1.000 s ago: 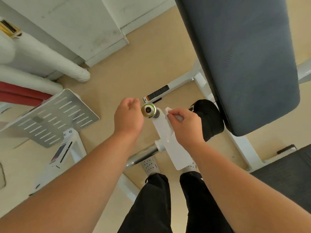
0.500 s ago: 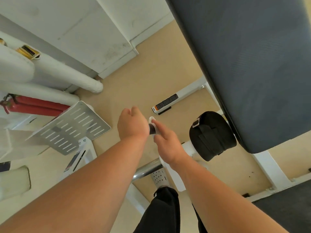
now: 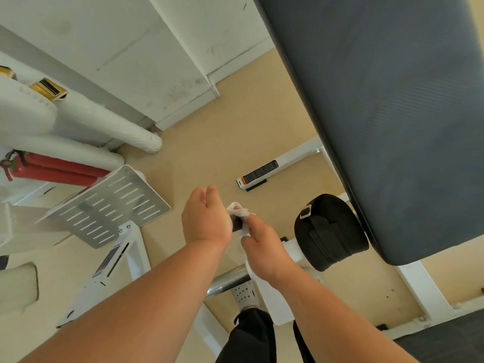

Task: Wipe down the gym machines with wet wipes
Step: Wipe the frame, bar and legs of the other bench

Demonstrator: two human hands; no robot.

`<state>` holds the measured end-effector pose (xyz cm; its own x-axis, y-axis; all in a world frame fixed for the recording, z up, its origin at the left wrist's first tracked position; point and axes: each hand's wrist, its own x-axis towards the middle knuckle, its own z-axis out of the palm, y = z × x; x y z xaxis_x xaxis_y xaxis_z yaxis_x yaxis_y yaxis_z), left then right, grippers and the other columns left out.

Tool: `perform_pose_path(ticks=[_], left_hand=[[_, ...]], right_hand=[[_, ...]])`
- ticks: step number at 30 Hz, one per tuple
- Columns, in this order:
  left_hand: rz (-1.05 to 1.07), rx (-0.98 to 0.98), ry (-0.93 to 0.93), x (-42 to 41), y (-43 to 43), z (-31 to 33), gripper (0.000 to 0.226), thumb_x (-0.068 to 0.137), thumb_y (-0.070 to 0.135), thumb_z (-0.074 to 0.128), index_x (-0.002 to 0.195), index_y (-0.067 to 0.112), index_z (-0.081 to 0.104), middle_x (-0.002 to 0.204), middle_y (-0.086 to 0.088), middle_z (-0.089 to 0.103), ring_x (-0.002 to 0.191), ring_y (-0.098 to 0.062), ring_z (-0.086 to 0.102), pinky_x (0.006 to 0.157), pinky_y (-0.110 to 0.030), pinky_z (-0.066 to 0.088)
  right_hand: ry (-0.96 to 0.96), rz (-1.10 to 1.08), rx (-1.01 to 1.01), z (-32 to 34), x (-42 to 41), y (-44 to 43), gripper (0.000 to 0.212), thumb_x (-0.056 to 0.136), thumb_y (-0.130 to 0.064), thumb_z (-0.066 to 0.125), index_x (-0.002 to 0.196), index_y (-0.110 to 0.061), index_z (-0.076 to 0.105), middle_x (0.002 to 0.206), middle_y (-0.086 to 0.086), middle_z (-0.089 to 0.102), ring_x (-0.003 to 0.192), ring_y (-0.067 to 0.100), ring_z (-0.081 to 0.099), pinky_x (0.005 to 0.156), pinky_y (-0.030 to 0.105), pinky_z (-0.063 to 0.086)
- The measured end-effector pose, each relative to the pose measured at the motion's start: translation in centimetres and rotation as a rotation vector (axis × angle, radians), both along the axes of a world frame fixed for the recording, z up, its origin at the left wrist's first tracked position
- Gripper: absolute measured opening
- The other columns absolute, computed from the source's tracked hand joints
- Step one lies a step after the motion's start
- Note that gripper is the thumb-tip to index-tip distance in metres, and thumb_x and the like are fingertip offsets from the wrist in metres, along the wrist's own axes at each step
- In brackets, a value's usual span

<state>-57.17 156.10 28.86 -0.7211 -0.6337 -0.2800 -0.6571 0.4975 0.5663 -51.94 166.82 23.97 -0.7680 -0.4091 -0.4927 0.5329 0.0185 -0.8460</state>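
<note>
A white gym machine stands under me, with a big dark blue back pad (image 3: 379, 113) at the right and a black roller pad (image 3: 330, 231) below it. A short black handle (image 3: 237, 223) sticks out between my hands. My right hand (image 3: 262, 247) presses a crumpled white wet wipe (image 3: 239, 212) around that handle. My left hand (image 3: 205, 220) is curled next to the handle's left end; what it grips is hidden. A chrome bar (image 3: 227, 280) runs beneath my wrists.
A perforated metal footplate (image 3: 104, 208) on a white frame sits at the left. Red fire extinguishers (image 3: 57, 169) and white pipes (image 3: 104, 119) lie along the wall. The machine's white base bar with a warning label (image 3: 259, 171) lies on the beige floor. My shoe (image 3: 243, 294) shows below.
My view shifted, the pad now fills more of the right. My right hand moved the wipe from the white arm onto the black handle, covering the round end cap.
</note>
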Motion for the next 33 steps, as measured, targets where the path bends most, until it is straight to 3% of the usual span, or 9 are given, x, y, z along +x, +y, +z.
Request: perform_pose_path(ticks=[3,10,13,16,23,26,28,30,33], left_hand=[[-0.011,0.014,0.009,0.0,0.0,0.0,0.039,0.104,0.032,0.041,0.096,-0.001,0.060,0.089,-0.014,0.065,0.091,-0.034,0.060,0.085,-0.047,0.047],[-0.042,0.055,-0.015,0.1,-0.1,0.3,0.044,0.101,0.039,0.040,0.097,0.001,0.060,0.089,-0.012,0.064,0.091,-0.034,0.059,0.083,-0.045,0.046],[-0.051,0.059,-0.028,-0.2,0.0,0.4,0.052,0.091,0.049,0.036,0.095,0.003,0.061,0.089,-0.010,0.065,0.091,-0.033,0.059,0.086,-0.048,0.047],[-0.046,0.052,-0.036,-0.5,-0.1,0.5,0.041,0.102,0.038,0.041,0.096,0.002,0.061,0.090,-0.011,0.065,0.092,-0.034,0.059,0.086,-0.047,0.046],[-0.023,0.060,-0.033,-0.7,0.5,1.0,0.045,0.089,0.045,0.036,0.092,0.007,0.062,0.089,-0.009,0.066,0.091,-0.033,0.060,0.089,-0.050,0.049],[-0.014,0.077,-0.039,-0.6,0.4,1.1,0.043,0.084,0.047,0.036,0.088,0.014,0.063,0.088,-0.005,0.065,0.093,-0.033,0.060,0.091,-0.050,0.049],[-0.015,0.075,-0.040,-0.5,0.4,0.9,0.042,0.083,0.048,0.035,0.086,0.016,0.062,0.088,-0.005,0.065,0.093,-0.033,0.060,0.092,-0.050,0.049],[-0.014,0.069,-0.037,-0.4,0.5,0.9,0.041,0.083,0.049,0.035,0.084,0.018,0.061,0.086,-0.005,0.065,0.092,-0.034,0.060,0.092,-0.050,0.050],[-0.011,0.066,-0.024,-0.4,0.5,0.9,0.042,0.083,0.049,0.036,0.085,0.016,0.062,0.085,-0.004,0.065,0.092,-0.033,0.061,0.091,-0.050,0.050]], right_hand=[[0.077,0.020,-0.042,1.4,1.0,0.7,0.078,0.083,0.008,0.036,0.150,-0.032,0.045,0.148,-0.012,0.050,0.141,-0.010,0.032,0.117,0.013,0.022],[0.103,0.044,0.011,0.4,-0.4,0.5,0.084,0.089,0.018,0.035,0.130,-0.056,0.034,0.135,-0.036,0.040,0.124,-0.034,0.028,0.113,0.004,0.021],[0.056,0.097,0.083,-1.1,-1.6,0.3,0.076,0.091,0.014,0.037,0.144,-0.040,0.045,0.132,-0.024,0.053,0.114,-0.021,0.042,0.113,0.012,0.031],[0.050,0.095,0.043,-0.8,-1.4,0.8,0.072,0.093,0.012,0.037,0.153,-0.027,0.044,0.148,-0.012,0.049,0.137,-0.008,0.037,0.117,0.012,0.024],[0.159,0.016,-0.113,1.2,2.3,1.7,0.088,0.081,0.005,0.034,0.151,-0.047,0.033,0.163,-0.016,0.033,0.152,-0.004,0.019,0.124,0.022,0.015],[0.121,0.038,-0.020,-0.3,1.4,0.7,0.083,0.087,0.015,0.037,0.157,-0.029,0.033,0.155,-0.023,0.036,0.142,-0.018,0.025,0.113,0.004,0.017],[0.047,0.049,0.073,-1.8,0.2,0.2,0.076,0.092,0.013,0.038,0.159,-0.023,0.032,0.158,-0.016,0.036,0.146,-0.008,0.028,0.102,-0.006,0.014],[-0.001,0.048,0.103,-2.5,-0.5,0.1,0.072,0.095,0.010,0.039,0.159,-0.021,0.032,0.163,-0.007,0.034,0.151,0.006,0.028,0.098,-0.009,0.012],[0.026,0.025,0.064,-1.0,0.1,0.1,0.074,0.092,0.012,0.038,0.158,-0.022,0.036,0.156,-0.010,0.041,0.143,-0.004,0.032,0.101,-0.006,0.016]])
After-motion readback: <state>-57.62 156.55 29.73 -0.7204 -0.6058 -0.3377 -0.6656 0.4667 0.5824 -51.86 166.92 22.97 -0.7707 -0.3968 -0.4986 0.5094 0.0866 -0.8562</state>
